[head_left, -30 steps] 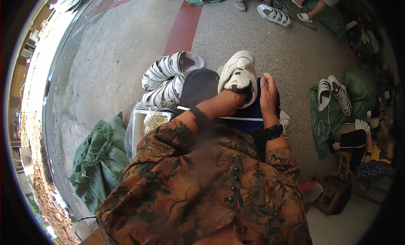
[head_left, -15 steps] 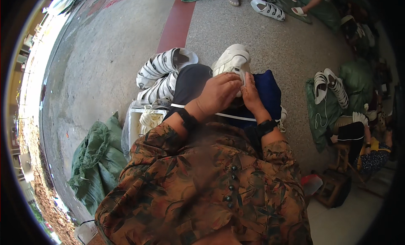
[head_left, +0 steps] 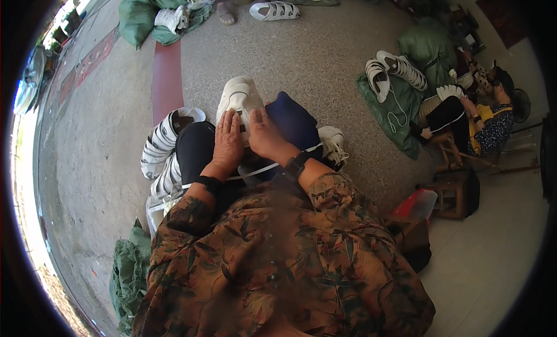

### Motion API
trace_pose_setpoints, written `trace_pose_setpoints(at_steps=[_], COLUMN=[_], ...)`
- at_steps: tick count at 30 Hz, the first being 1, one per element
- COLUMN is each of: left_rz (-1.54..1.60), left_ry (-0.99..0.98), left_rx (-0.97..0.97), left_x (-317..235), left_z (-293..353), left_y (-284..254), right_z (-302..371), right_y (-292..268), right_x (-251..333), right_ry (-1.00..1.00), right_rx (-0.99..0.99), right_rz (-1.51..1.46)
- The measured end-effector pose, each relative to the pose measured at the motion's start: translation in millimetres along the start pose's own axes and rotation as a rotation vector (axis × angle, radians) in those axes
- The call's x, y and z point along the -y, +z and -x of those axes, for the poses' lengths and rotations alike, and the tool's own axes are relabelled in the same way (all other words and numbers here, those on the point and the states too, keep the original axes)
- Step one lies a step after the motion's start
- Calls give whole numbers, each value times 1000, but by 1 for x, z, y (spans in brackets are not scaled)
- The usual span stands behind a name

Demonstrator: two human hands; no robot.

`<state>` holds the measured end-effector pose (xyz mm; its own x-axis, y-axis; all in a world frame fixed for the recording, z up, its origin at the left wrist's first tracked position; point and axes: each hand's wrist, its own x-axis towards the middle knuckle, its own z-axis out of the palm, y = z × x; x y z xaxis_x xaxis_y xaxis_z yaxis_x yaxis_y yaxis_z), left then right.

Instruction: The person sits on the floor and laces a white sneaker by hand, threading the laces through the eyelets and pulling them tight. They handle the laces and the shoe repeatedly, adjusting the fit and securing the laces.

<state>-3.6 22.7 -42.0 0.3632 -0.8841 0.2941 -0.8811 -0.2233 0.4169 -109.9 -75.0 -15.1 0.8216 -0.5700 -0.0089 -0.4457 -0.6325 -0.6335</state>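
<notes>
Off-white shoe sits over the lap, toe pointing far, between the two hands. Left hand lays its fingers over the upper's left side; right hand touches the right side. Each grip is on the shoe, but I cannot tell whether either closes around it. Even pressure from both sides should keep it from twisting. Dark-blue cloth lies just right; white strapped shoes are left, a laced shoe farther right.
</notes>
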Motion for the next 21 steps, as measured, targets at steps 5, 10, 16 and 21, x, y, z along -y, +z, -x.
trace_pose_setpoints(at_steps=[5,10,16,21], left_rz=[198,430,756,997], left_ry=[38,102,172,-135], left_rx=[-46,-232,522,642], left_x=[1,-6,-29,-41], left_z=[-1,6,13,22], left_y=[-15,-54,-75,-86], right_z=[30,70,73,56], right_y=[-25,-62,-49,-77], right_x=[0,-21,-33,9], right_ry=[-294,-588,-581,-487], right_rx=[-127,219,177,144], right_rz=[201,115,-82,-405])
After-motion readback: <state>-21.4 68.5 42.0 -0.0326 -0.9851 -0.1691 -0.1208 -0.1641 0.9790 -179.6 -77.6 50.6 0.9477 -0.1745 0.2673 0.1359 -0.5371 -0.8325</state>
